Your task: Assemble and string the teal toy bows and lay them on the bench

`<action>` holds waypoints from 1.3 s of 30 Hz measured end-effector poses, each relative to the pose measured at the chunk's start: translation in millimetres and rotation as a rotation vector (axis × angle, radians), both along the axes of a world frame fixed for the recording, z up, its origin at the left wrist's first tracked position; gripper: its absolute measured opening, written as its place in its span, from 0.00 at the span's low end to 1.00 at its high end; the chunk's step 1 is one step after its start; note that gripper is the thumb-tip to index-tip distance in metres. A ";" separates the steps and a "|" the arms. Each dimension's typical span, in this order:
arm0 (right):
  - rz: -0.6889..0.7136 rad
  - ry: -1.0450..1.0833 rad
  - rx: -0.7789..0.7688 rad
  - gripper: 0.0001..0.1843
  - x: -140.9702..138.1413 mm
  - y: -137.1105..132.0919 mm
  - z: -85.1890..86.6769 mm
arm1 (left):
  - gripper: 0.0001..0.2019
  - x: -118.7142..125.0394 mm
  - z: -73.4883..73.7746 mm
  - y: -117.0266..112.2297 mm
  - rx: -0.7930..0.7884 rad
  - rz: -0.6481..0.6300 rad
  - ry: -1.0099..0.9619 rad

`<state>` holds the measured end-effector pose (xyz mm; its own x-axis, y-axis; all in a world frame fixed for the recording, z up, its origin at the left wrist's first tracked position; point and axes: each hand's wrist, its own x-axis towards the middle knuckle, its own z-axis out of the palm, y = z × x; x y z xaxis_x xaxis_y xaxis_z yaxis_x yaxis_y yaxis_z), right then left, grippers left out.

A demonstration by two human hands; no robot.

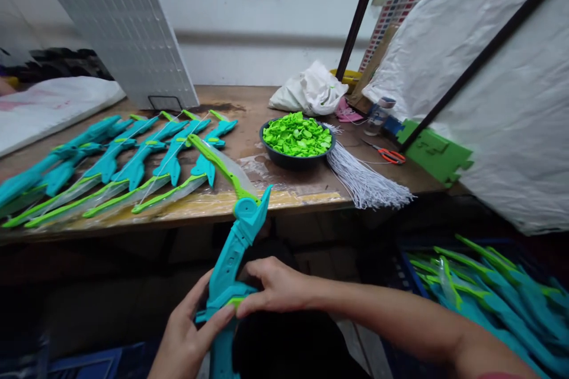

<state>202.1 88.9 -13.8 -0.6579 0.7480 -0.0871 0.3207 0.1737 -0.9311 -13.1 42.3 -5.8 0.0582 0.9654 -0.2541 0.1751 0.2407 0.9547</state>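
A turquoise plastic toy bow (227, 259) with a lime-green limb (217, 161) stands nearly upright in front of me. Wrapped around its grip from the left is my left hand (189, 331), thumb pressed on the front. My right hand (275, 287) holds the same bow from the right, its thumb at a small lime-green piece (235, 301) in the middle of the body. The lower end runs out of the picture. On the table beyond, a dark bowl (296, 161) is heaped with small lime-green plastic pieces (297, 133).
Several strung toy bows (166, 151) lie along the table (249, 100) at left. White strings (364, 180) hang over its edge, near orange-handled scissors (391, 156) and a green foam mat (433, 151). A blue crate (415, 275) at lower right holds more bows.
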 end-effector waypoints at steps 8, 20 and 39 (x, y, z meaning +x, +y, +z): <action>-0.587 -0.449 0.554 0.08 76.9 168.0 92.3 | 0.35 -35.8 32.5 39.5 -0.006 0.378 -0.078; -1.024 -0.541 0.490 0.21 121.2 322.8 64.8 | 0.27 -33.7 34.3 71.1 -0.107 0.376 -0.989; 0.171 0.385 0.724 0.04 -29.3 23.0 117.1 | 0.17 -34.2 61.8 12.2 -0.204 -0.267 -1.254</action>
<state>172.8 112.0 103.3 -0.6527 0.4201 0.6305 -0.0820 0.7881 -0.6101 -47.3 54.6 56.0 0.5454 0.8377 -0.0265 -0.7409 0.4967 0.4520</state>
